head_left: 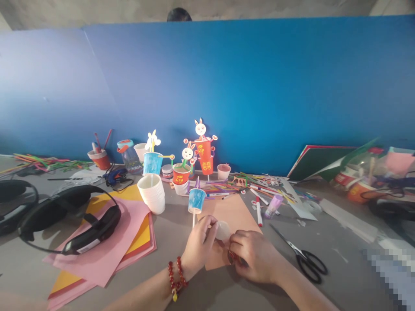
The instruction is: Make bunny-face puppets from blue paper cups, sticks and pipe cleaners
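Between my hands is a round white paper disc (222, 231), pinched at its left edge by the thumb and fingers of my left hand (202, 239). My right hand (254, 255) is closed at the disc's lower right, its fingers curled round a small red-and-black looped thing, mostly hidden in the grip. Both hands are above an orange paper sheet (238, 211) on the grey table. Just beyond my left hand a blue-painted paper cup (196, 201) stands on a white stick, with purple pieces at its top.
Black-handled scissors (303, 255) lie right of my right hand, near a red marker (258, 211) and a glue stick (274, 206). Stacked white cups (151, 194), coloured paper (129, 237) and a black headset (94, 224) are at left. Rabbit-headed cup figures (203, 149) stand before the blue partition (259, 86).
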Tool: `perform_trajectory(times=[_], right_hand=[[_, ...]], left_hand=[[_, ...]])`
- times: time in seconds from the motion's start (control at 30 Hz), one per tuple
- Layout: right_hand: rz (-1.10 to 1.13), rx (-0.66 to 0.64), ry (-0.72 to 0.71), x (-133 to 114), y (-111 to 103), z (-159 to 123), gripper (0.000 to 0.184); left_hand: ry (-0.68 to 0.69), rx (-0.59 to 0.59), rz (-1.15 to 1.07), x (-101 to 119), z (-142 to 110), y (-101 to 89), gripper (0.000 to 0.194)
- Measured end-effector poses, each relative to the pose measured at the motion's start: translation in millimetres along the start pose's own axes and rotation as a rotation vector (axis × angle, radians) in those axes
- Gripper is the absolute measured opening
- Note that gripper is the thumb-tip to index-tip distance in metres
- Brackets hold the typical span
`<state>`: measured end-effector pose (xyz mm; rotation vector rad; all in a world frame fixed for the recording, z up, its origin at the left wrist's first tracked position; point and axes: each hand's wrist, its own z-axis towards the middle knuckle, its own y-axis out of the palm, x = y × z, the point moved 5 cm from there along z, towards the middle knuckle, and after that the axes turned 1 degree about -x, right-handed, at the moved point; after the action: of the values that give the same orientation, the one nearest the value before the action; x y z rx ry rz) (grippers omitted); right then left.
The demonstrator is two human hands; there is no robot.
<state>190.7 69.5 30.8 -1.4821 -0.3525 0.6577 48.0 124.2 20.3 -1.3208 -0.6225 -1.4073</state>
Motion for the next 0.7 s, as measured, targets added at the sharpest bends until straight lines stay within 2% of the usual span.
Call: perform_trajectory(times=[0.13,0.23,0.47,0.7], right_hand=[[0.036,0.028,0.015,3,2,-1,0.016],[0.07,0.078,0.042,6,5,-2,0.016],[0.26,0.176,0.157,19,4,-3,0.011],[0.563,0.191,0.263,28,5,-1,0.013]], left_hand=[[0.083,-0.038,0.237,5,-1,3.1,0.023],[0.101,-0.097,0.337,5,-1,7.4,0.023],[0.113,-0.157,0.375,0,-2,11.6,0.019],[0.115,-0.202,0.432,2,-3,13.5,0.018]])
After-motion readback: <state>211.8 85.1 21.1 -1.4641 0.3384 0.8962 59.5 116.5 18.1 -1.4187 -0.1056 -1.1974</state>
